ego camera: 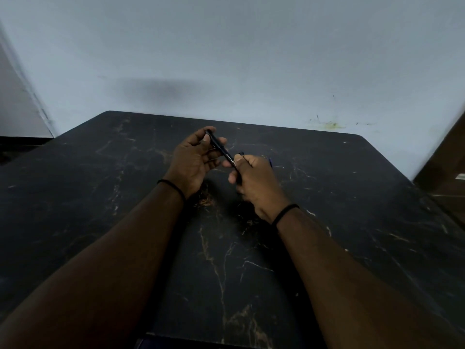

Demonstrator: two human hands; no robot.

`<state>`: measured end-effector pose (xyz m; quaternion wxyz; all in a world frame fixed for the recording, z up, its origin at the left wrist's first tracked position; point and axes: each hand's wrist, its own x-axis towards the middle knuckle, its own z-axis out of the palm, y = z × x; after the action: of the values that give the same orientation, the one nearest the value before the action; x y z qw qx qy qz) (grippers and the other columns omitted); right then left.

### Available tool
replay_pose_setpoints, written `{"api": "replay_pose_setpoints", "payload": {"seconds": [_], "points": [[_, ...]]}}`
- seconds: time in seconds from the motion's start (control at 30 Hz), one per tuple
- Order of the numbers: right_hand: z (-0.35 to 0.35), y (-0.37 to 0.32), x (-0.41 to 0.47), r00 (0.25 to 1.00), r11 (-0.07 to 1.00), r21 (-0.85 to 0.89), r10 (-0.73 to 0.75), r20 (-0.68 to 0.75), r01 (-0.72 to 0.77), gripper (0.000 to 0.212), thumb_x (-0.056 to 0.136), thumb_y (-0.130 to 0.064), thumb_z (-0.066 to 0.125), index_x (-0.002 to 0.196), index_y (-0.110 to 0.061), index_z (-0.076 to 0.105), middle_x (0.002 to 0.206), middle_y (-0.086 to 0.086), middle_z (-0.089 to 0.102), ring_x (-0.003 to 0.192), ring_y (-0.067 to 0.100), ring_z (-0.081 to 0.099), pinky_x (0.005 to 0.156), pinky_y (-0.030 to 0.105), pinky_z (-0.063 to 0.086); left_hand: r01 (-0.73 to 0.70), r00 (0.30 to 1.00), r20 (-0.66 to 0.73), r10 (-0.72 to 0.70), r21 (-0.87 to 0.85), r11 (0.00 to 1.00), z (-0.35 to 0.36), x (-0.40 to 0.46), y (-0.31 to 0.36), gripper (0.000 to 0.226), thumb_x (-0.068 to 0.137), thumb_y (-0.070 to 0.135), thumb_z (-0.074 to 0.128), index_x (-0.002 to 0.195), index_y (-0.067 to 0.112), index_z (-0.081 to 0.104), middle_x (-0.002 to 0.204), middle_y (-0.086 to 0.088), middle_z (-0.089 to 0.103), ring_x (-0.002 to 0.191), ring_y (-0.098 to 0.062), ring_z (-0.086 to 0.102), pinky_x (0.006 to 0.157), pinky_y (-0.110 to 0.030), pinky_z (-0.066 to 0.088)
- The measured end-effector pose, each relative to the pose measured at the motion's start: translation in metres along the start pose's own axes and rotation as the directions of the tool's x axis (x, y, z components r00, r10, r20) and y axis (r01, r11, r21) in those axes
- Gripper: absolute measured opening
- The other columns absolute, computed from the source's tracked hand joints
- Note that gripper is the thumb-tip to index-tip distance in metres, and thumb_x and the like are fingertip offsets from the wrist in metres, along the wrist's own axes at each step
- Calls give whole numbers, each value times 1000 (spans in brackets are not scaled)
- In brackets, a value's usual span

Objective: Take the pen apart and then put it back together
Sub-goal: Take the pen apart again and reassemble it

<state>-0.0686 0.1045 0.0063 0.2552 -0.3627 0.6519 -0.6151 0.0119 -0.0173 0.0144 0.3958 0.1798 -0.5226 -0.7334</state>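
Note:
A slim black pen [222,151] with pale lettering on its barrel slants from upper left to lower right above the table. My left hand [193,159] pinches its far end between thumb and fingertips. My right hand [255,180] is closed around its near end, which is hidden inside the fist. A small dark piece [241,153] shows just above my right thumb; what it is cannot be made out. A thin blue bit [271,162] pokes out behind my right hand.
Under both hands lies a black marble-patterned table [125,197] with pale veins. A light wall [226,59] stands right behind its far edge. A dark wooden frame [445,159] rises at the right. Black bands circle both wrists.

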Motion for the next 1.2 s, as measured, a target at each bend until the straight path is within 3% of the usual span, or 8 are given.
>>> {"api": "replay_pose_setpoints", "payload": {"seconds": [0.37, 0.43, 0.5, 0.6, 0.67, 0.9, 1.03, 1.2], "points": [[6, -8, -7, 998, 991, 117, 63, 21, -65, 35, 108, -27, 38, 89, -14, 63, 49, -7, 43, 32, 2, 29, 33, 16, 21, -30, 998, 47, 34, -73, 997, 1, -1, -3, 22, 105, 11, 42, 121, 12, 57, 84, -5, 73, 81, -20, 74, 56, -28, 58], [8, -8, -9, 999, 999, 33, 36, -1, -36, 35, 108, -26, 37, 90, -12, 63, 53, -3, 47, 34, 4, 33, 36, 19, 26, -28, 999, 37, 30, -67, 997, 3, -2, -5, 25, 104, 11, 42, 125, 9, 55, 84, -6, 72, 79, -20, 74, 54, -27, 57], [9, -8, -10, 999, 985, -166, -53, -11, 51, 35, 108, -28, 37, 94, -11, 65, 56, 0, 58, 37, 3, 42, 46, 24, 33, -29, 999, 24, 30, -47, 998, 5, -4, -5, 28, 104, 11, 42, 128, 9, 56, 84, -7, 71, 78, -19, 73, 55, -27, 56], [8, -9, -11, 977, 870, -455, -211, 6, 191, 35, 105, -38, 44, 89, -15, 65, 63, 2, 68, 49, 2, 56, 56, 29, 42, -47, 999, 9, 47, 2, 999, 6, -4, -3, 31, 104, 9, 42, 132, 4, 56, 87, -11, 67, 77, -16, 70, 63, -25, 57], [5, -8, -10, 958, 782, -580, -288, -7, 231, 34, 101, -42, 51, 81, -17, 64, 65, 1, 66, 59, 11, 61, 59, 32, 48, -54, 999, 0, 54, 48, 997, 6, -4, -1, 30, 103, 8, 45, 130, 3, 57, 90, -11, 67, 76, -15, 69, 62, -24, 57], [0, 2, -4, 941, 784, -575, -332, -68, 235, 39, 98, -38, 57, 65, -18, 55, 58, 0, 54, 54, 15, 52, 54, 29, 38, -3, 1000, -29, 9, 190, 982, 4, -3, -1, 26, 96, 14, 61, 116, -1, 66, 76, -4, 65, 58, -13, 52, 53, -25, 39], [0, 3, -2, 933, 769, -593, -350, -78, 239, 20, 93, -40, 63, 82, -23, 65, 69, -6, 63, 64, 9, 59, 58, 30, 49, 5, 994, -106, 19, 217, 976, 3, 0, -3, 24, 91, 12, 68, 110, -3, 67, 71, -3, 69, 53, -14, 48, 44, -21, 38], [-7, 2, 0, 933, 742, -655, -322, -163, 142, 18, 89, -41, 65, 82, -24, 67, 69, -7, 64, 63, 9, 60, 53, 26, 47, -5, 992, -117, 44, 315, 949, 5, 0, -7, 20, 93, 21, 67, 103, 3, 70, 73, -3, 70, 48, -9, 48, 43, -20, 37]]}}
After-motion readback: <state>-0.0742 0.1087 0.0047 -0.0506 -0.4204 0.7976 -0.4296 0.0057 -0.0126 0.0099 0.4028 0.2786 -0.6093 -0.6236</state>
